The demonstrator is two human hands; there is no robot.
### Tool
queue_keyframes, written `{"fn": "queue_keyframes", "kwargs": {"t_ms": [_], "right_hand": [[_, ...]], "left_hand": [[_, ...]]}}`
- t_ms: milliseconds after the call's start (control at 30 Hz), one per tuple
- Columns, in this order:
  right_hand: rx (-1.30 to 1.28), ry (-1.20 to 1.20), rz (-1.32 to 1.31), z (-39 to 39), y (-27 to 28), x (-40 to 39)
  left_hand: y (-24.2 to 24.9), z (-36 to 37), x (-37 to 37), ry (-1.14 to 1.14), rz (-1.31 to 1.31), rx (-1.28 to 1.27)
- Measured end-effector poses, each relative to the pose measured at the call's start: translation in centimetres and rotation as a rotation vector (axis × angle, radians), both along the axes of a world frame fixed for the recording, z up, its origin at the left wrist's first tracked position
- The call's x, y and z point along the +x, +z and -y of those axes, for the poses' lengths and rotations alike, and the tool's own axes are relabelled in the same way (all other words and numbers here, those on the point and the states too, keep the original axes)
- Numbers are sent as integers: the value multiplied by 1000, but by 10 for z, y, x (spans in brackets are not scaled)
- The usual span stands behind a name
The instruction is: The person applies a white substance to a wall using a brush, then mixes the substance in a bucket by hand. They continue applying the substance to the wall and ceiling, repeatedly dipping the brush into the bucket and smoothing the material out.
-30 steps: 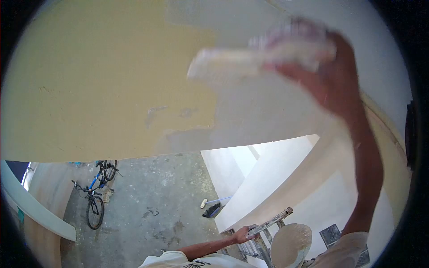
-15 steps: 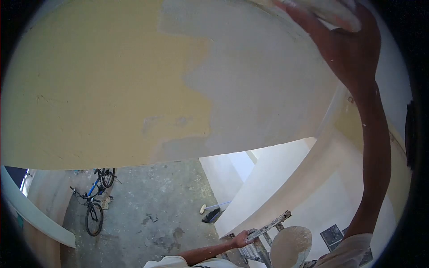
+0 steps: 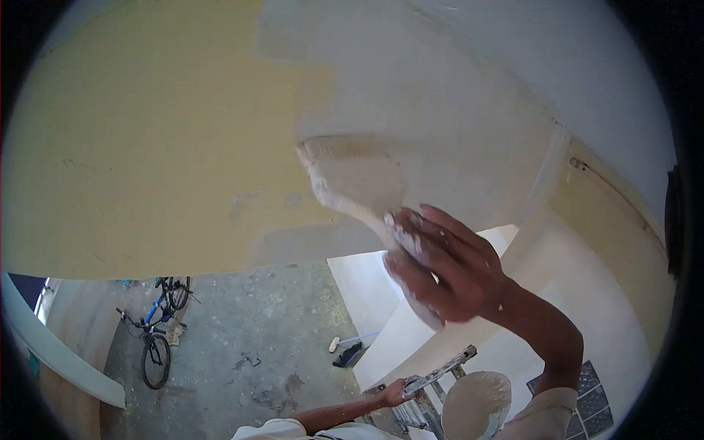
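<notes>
A wide putty knife [image 3: 352, 172] coated in pale filler lies with its blade against the wall, near the border between the yellow paint [image 3: 183, 147] and the grey-white patch [image 3: 469, 125]. My right hand [image 3: 451, 271] is wrapped round its handle, with white smears on the fingers. Low in the view, my left hand [image 3: 397, 393] grips the top of a paint-spattered ladder [image 3: 440, 370]. Beside it is a round, pale, filler-stained surface [image 3: 477, 407]; what it belongs to is hard to tell.
Far below on the stained concrete floor [image 3: 220, 345] stands a blue bicycle [image 3: 155, 330] at the left. A broom [image 3: 348, 354] lies near the lower wall. Dark tiled panels [image 3: 594, 411] show at the lower right, and a curved white ledge [image 3: 66, 359] at the left.
My right hand has come down and left from the upper right corner with the putty knife, whose blade is now on the wall's middle. My left hand has stayed on the ladder.
</notes>
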State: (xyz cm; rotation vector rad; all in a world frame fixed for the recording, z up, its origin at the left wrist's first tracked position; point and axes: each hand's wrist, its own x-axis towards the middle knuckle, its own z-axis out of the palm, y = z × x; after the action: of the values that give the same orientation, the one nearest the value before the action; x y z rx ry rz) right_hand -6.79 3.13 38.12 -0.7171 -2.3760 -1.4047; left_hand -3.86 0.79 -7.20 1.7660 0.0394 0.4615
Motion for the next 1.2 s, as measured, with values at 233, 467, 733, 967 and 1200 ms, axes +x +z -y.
{"fn": "queue_keyframes", "kwargs": {"t_ms": [233,467,733,967,1200], "right_hand": [[367,46,-17,3,76,-6],[300,85,-84,-46,90,-36],[143,161,-90,-8,26,-40],[486,173,-30,-44,93,-60],[217,196,-53,-43,12,-66]], "left_hand": [[1,0,-1,-32,-4,-40],[-22,2,9,59,151,40],[-6,3,2,12,90,-34],[-1,2,-1,-6,38,-39],[-6,4,2,55,146,15]]}}
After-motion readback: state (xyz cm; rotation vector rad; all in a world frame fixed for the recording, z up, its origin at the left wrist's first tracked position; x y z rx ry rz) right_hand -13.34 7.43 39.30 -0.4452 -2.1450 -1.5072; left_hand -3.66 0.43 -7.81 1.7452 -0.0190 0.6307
